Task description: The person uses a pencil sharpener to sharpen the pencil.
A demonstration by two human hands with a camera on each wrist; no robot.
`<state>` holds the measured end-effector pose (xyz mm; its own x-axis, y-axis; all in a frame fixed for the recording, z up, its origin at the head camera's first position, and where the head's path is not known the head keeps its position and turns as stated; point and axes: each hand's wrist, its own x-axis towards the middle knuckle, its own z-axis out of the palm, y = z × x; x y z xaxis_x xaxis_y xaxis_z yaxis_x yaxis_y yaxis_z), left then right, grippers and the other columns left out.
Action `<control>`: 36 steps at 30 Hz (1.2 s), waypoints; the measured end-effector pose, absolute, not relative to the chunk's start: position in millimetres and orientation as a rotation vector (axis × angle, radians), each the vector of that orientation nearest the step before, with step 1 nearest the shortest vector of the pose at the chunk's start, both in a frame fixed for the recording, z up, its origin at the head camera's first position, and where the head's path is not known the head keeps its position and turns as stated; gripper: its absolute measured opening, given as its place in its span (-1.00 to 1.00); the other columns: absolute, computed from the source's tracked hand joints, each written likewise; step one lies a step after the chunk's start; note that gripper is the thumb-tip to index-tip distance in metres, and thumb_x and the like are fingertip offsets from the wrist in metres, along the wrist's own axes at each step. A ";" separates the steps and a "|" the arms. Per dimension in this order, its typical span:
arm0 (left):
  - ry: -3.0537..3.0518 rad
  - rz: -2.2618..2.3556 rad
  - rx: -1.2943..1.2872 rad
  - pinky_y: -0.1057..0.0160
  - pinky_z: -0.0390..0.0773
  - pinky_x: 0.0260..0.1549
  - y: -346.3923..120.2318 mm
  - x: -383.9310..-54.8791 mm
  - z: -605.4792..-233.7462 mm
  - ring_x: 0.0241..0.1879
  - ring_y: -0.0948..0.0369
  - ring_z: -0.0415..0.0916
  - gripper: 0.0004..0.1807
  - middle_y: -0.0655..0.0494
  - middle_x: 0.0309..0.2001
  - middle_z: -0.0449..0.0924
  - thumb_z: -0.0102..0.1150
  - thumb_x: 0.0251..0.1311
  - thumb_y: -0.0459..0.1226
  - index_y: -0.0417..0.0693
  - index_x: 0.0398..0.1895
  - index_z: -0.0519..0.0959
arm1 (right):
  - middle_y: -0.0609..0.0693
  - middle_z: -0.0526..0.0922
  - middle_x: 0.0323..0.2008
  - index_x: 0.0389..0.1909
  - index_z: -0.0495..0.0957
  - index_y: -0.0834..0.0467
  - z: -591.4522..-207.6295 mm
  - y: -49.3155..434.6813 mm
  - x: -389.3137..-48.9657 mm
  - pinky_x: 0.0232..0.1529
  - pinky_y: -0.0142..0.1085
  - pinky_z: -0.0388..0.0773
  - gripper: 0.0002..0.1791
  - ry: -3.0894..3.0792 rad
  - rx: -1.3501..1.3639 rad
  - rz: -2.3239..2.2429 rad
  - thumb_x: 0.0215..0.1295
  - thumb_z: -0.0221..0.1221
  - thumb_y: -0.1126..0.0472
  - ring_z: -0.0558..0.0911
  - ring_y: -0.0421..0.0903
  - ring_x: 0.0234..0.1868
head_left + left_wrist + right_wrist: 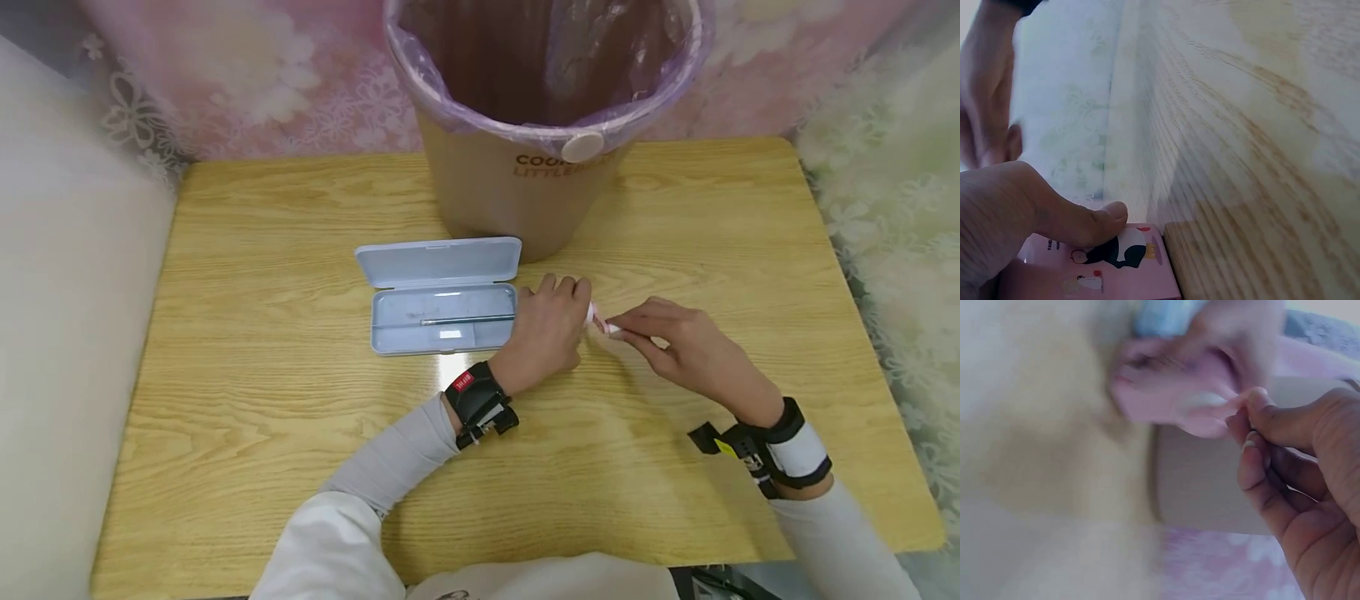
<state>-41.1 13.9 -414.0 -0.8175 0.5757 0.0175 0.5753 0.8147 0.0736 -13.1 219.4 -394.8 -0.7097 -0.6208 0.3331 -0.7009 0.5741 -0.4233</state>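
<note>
My left hand grips a small pink box printed with cartoon figures. In the left wrist view its thumb lies across the printed face. From the head, the hand hides most of the box. Thumb and fingers of my right hand pinch a thin whitish-pink piece at the box's right end. That piece appears to reach the box, but blur in the right wrist view hides its exact kind. Just left of the left hand lies an open light-blue pencil case, with a dark pencil inside.
Behind the pencil case a tall beige bin, lined with a purple bag, stands on the wooden table. A pink floral cloth hangs at the back. A white surface borders the table's left side.
</note>
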 end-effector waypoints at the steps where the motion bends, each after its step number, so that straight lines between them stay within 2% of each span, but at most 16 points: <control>1: 2.985 0.115 0.942 0.16 0.52 -0.38 13.8 -41.5 -413.5 -0.13 0.18 0.51 -0.47 0.17 -0.09 0.59 0.39 -0.03 -0.09 0.01 0.01 0.43 | 0.02 0.77 -0.25 -0.13 0.76 0.25 -389.3 218.8 -19.7 -0.37 -0.44 0.45 -0.65 -2.637 1.130 0.798 0.01 0.40 0.53 0.63 -0.18 -0.36; 6: 2.952 0.085 0.934 0.12 0.57 -0.30 13.7 -42.7 -411.3 -0.05 0.17 0.52 -0.35 0.17 -0.01 0.59 0.45 -0.07 -0.02 0.01 0.10 0.43 | 0.05 0.78 -0.25 -0.11 0.77 0.25 -377.2 216.5 -58.7 -0.37 -0.32 0.51 -0.72 -2.675 1.145 0.753 0.13 0.38 0.48 0.68 -0.10 -0.32; 9: 2.936 0.081 0.929 0.09 0.60 -0.24 13.0 -43.0 -413.2 0.03 0.15 0.53 -0.21 0.16 0.07 0.59 0.47 -0.08 0.01 -0.02 0.26 0.42 | 0.03 0.80 -0.24 -0.12 0.78 0.21 -386.1 215.6 -80.0 -0.36 -0.21 0.57 -0.79 -2.761 1.131 0.785 0.23 0.35 0.41 0.72 -0.08 -0.29; 13: 2.938 0.097 0.917 0.08 0.59 -0.23 13.1 -42.9 -415.9 0.04 0.14 0.53 -0.19 0.14 0.08 0.59 0.47 -0.08 -0.01 -0.04 0.28 0.40 | -0.04 0.80 -0.24 -0.17 0.81 0.11 -412.8 216.3 -100.1 -0.28 -0.23 0.60 -0.83 -2.911 1.108 0.899 0.32 0.31 0.36 0.73 -0.12 -0.28; 16: 2.951 0.124 0.919 0.10 0.57 -0.28 13.6 -41.7 -417.9 -0.04 0.15 0.53 -0.34 0.15 -0.01 0.59 0.44 -0.05 -0.03 -0.02 0.12 0.42 | -0.08 0.79 -0.26 -0.23 0.82 0.06 -433.2 219.0 -98.5 -0.26 -0.31 0.58 -0.80 -3.003 1.122 0.988 0.32 0.28 0.39 0.69 -0.19 -0.32; 18: 2.964 0.135 0.929 0.13 0.55 -0.32 13.5 -41.9 -418.4 -0.09 0.16 0.53 -0.42 0.15 -0.07 0.58 0.41 -0.02 -0.05 -0.01 0.05 0.43 | -0.13 0.78 -0.30 -0.28 0.81 0.02 -440.3 220.8 -87.8 -0.34 -0.37 0.51 -0.81 -3.035 1.130 1.042 0.32 0.30 0.36 0.60 -0.28 -0.41; 20: 2.982 0.125 0.944 0.15 0.53 -0.35 12.6 -43.0 -418.2 -0.15 0.16 0.52 -0.48 0.16 -0.12 0.57 0.38 0.00 -0.05 -0.01 0.00 0.44 | -0.13 0.78 -0.30 -0.27 0.81 0.02 -440.8 221.5 -72.8 -0.36 -0.35 0.52 -0.82 -3.025 1.159 1.054 0.30 0.32 0.36 0.59 -0.30 -0.42; 23: 3.003 0.104 0.961 0.16 0.50 -0.38 10.9 -45.0 -416.7 -0.19 0.17 0.50 -0.53 0.16 -0.16 0.56 0.35 0.00 -0.06 0.00 -0.05 0.44 | -0.16 0.79 -0.29 -0.26 0.82 0.03 -429.2 220.2 -48.1 -0.38 -0.35 0.55 -0.85 -2.965 1.185 1.029 0.26 0.36 0.33 0.65 -0.29 -0.41; 27: 3.019 0.099 0.982 0.17 0.49 -0.43 9.5 -45.7 -415.4 -0.24 0.17 0.49 -0.57 0.16 -0.18 0.57 0.32 -0.01 -0.11 0.00 -0.07 0.46 | -0.11 0.80 -0.28 -0.21 0.81 0.10 -399.4 220.1 -30.8 -0.35 -0.40 0.59 -0.77 -2.819 1.237 0.926 0.13 0.41 0.42 0.73 -0.23 -0.33; 31: 3.011 0.101 0.991 0.17 0.48 -0.44 9.4 -46.7 -414.5 -0.24 0.18 0.49 -0.55 0.16 -0.17 0.58 0.32 -0.02 -0.12 0.00 -0.05 0.45 | -0.07 0.80 -0.29 -0.18 0.80 0.14 -373.7 220.2 -45.1 -0.36 -0.53 0.48 -0.70 -2.710 1.252 0.854 0.06 0.41 0.48 0.71 -0.21 -0.36; 36: 2.958 0.082 0.996 0.16 0.51 -0.38 10.2 -46.6 -414.0 -0.13 0.16 0.52 -0.37 0.16 -0.06 0.59 0.41 -0.04 -0.05 -0.01 0.12 0.45 | -0.01 0.81 -0.28 -0.16 0.80 0.16 -373.1 219.1 -79.4 -0.34 -0.53 0.44 -0.77 -2.748 1.201 0.832 0.17 0.38 0.43 0.73 -0.12 -0.34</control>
<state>-46.6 10.2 -414.0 -0.7962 0.6050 -0.0017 0.6040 0.7950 0.0563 -79.4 219.1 -373.1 -0.7016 -0.6735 0.2325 -0.6894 0.5591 -0.4606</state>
